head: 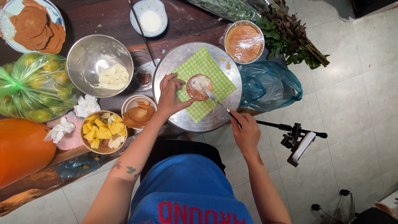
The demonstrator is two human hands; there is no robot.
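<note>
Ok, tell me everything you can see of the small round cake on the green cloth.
The cake is a small, flat, brown disc, partly spread with white cream. It lies flat on a green checked cloth on a round metal turntable. The left hand steadies its left edge with its fingers. The right hand holds a palette knife whose blade tip rests on the cream.

Home kitchen, wooden table (pixel 103 16) crowded with bowls of food, tiled floor (pixel 356 83)

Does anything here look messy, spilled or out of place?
Mostly tidy. Crumbs lie on the round metal tray beyond the green checked cloth, crumpled tissues sit beside the fruit bowl, and the leafy stems overhang the table edge.
</note>
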